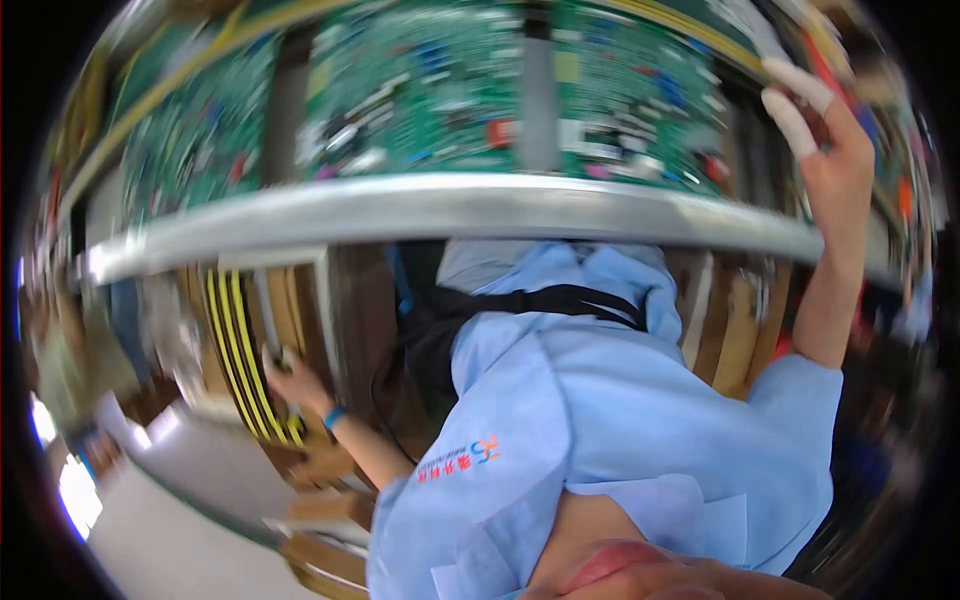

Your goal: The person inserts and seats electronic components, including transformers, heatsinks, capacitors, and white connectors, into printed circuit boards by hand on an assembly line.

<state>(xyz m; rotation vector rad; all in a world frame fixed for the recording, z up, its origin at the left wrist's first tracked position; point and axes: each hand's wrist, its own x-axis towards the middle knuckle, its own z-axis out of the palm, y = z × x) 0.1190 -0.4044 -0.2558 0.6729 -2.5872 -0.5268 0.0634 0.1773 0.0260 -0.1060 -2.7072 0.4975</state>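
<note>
"While the right grip (838, 150) reaches past the right end of the silver rail (460, 205), is it holding anything?"

"I can't tell. Two of its digits, in white covers (793, 125), are half bent with a gap showing between them. Pale, blurred strands (750, 30) show just beyond the tips."

"And the left grip (295, 383)?"

"Low on the left, curled beside a black-and-yellow striped panel (245, 350). Whether it's closed on something, I can't tell either; the fingertips are too smeared. A blue band (335, 416) circles that wrist."

"Where are the boards (410, 90)?"

"Beyond the rail, side by side: three green ones crowded with small parts, the rightmost nearest the right grip. A yellow strip (690, 35) runs along their far side, so rail and strip frame them like a tray."

"Any boxes?"

"Brown, carton-like pieces (740, 340) show below the rail, on both sides of the body. I can't make out what's inside them."

"Anything written?"

"On the chest of the pale blue shirt (660, 370) there's a small orange-and-blue emblem (484, 449), with red characters and some tinier lettering next to it. Any printing on the boards is blurred past reading."
</note>
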